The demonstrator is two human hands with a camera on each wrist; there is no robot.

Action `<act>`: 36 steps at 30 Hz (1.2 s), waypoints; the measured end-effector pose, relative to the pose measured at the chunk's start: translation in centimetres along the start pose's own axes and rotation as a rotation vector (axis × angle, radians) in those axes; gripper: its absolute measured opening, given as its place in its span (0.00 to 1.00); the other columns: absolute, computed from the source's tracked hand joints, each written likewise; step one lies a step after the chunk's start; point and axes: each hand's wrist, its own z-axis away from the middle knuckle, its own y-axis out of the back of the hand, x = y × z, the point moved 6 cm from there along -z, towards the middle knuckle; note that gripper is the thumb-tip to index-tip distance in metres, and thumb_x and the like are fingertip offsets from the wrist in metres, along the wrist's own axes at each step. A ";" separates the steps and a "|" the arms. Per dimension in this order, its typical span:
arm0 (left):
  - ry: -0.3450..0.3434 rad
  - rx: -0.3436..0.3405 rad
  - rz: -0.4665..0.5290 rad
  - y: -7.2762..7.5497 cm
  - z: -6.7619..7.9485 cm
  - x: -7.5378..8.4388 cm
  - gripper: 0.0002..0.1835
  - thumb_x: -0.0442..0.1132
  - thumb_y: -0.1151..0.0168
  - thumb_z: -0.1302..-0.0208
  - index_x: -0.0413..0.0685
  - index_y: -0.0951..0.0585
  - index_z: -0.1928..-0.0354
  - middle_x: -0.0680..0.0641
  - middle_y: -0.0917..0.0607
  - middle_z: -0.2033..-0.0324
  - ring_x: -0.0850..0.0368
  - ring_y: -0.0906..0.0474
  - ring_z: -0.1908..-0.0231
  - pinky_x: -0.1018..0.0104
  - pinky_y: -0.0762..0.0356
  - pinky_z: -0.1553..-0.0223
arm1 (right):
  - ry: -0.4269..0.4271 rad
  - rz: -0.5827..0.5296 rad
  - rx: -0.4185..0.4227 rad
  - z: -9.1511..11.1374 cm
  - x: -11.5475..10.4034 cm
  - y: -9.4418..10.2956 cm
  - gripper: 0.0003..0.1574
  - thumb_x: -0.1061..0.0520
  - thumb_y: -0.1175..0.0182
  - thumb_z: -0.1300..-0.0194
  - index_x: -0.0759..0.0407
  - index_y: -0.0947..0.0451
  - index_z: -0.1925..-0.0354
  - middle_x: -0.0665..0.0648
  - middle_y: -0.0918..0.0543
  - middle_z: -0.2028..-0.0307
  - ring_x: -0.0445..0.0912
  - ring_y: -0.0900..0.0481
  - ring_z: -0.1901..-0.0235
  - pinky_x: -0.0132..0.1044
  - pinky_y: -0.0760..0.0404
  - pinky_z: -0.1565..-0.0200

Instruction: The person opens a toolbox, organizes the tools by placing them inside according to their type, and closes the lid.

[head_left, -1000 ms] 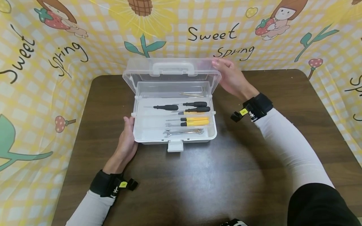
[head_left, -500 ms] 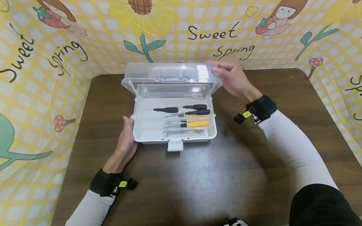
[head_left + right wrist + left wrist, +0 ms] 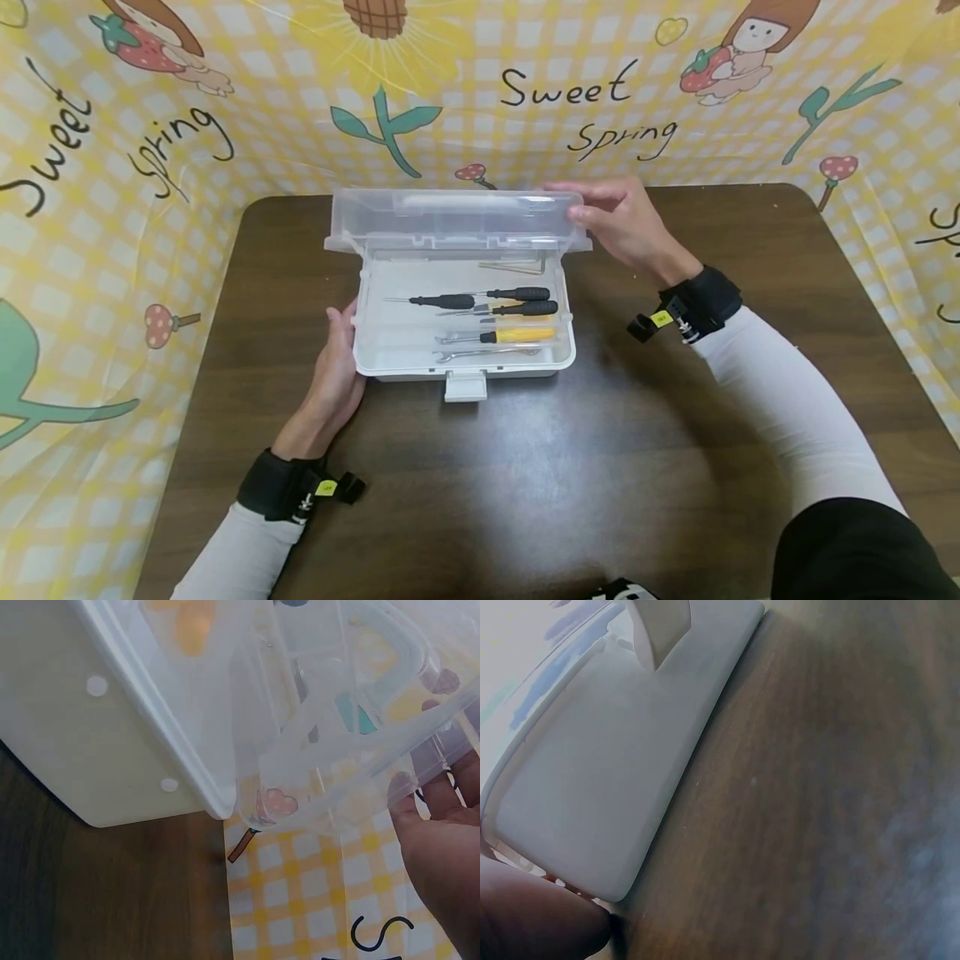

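A white plastic toolbox [image 3: 393, 369] sits on the table with its clear lid [image 3: 457, 221] raised. My right hand [image 3: 626, 221] pinches the lid's right corner between thumb and fingers; the right wrist view shows the fingers [image 3: 405, 799] at the clear plastic. Against the box's left side rests my left hand [image 3: 330, 375], thumb pointing up, its other fingers hidden. Inside lie several black-handled screwdrivers [image 3: 521, 294], yellow-handled screwdrivers [image 3: 525, 334], a silver wrench [image 3: 487, 354] and thin brass-coloured hex keys [image 3: 510, 267] at the back.
The white latch [image 3: 465, 386] juts from the box's front. Dark wooden tabletop [image 3: 487, 500] surrounds the box. Right behind the table hangs a yellow checked cloth [image 3: 450, 100] with printed flowers and lettering. A black-and-white item [image 3: 626, 590] peeks in at the bottom edge.
The lid has swung forward and lower, its rim now overlapping the back of the box, with my right hand moving along. The left hand stays in place.
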 end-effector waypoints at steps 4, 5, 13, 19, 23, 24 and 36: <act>-0.015 -0.012 0.011 -0.1 0.0 0.1 0.43 0.70 0.79 0.32 0.55 0.56 0.21 0.53 0.53 0.22 0.61 0.55 0.26 0.55 0.55 0.27 | 0.044 -0.015 -0.034 0.3 -0.1 -0.3 0.17 0.70 0.40 0.39 0.71 0.19 0.50 0.67 0.19 0.45 0.62 0.24 0.42 0.47 0.22 0.45; -0.014 -0.012 0.013 -0.1 0.0 0.0 0.44 0.70 0.79 0.32 0.55 0.56 0.21 0.53 0.53 0.22 0.61 0.55 0.26 0.56 0.55 0.27 | 0.053 0.009 -0.040 0.4 -0.1 -0.4 0.17 0.69 0.40 0.39 0.72 0.19 0.51 0.67 0.19 0.45 0.62 0.24 0.42 0.46 0.22 0.45; 0.000 -0.006 0.004 0.1 0.1 0.1 0.43 0.70 0.79 0.33 0.57 0.57 0.21 0.54 0.53 0.22 0.60 0.54 0.27 0.55 0.55 0.27 | 0.074 0.165 -0.059 1.2 -0.5 -0.7 0.22 0.69 0.35 0.42 0.71 0.19 0.48 0.67 0.19 0.44 0.60 0.24 0.41 0.41 0.22 0.46; -0.006 -0.012 0.018 0.0 0.0 0.1 0.43 0.70 0.79 0.32 0.57 0.56 0.21 0.53 0.51 0.23 0.58 0.52 0.27 0.57 0.50 0.29 | 0.093 0.150 -0.075 1.6 -0.5 -0.8 0.24 0.73 0.35 0.45 0.73 0.20 0.47 0.67 0.19 0.44 0.59 0.24 0.42 0.33 0.23 0.51; -0.009 -0.001 0.022 0.0 0.1 0.0 0.44 0.70 0.79 0.33 0.55 0.55 0.21 0.48 0.47 0.24 0.55 0.48 0.29 0.61 0.43 0.32 | 0.120 0.183 -0.092 2.1 -0.6 -1.1 0.25 0.74 0.34 0.47 0.73 0.20 0.47 0.66 0.18 0.45 0.55 0.22 0.44 0.30 0.28 0.63; -0.008 0.002 0.020 0.1 0.1 -0.1 0.44 0.70 0.79 0.33 0.55 0.54 0.21 0.48 0.47 0.24 0.55 0.48 0.29 0.63 0.42 0.33 | 0.129 0.187 -0.097 2.2 -0.6 -1.2 0.26 0.74 0.34 0.47 0.73 0.20 0.48 0.66 0.18 0.45 0.55 0.22 0.44 0.30 0.30 0.65; -0.067 -0.045 0.107 -0.3 -0.1 0.3 0.37 0.68 0.83 0.31 0.70 0.56 0.22 0.57 0.53 0.23 0.57 0.55 0.26 0.53 0.54 0.28 | 0.218 0.241 -0.153 3.2 -0.9 -2.0 0.26 0.73 0.31 0.51 0.74 0.20 0.49 0.66 0.19 0.44 0.59 0.25 0.41 0.28 0.27 0.64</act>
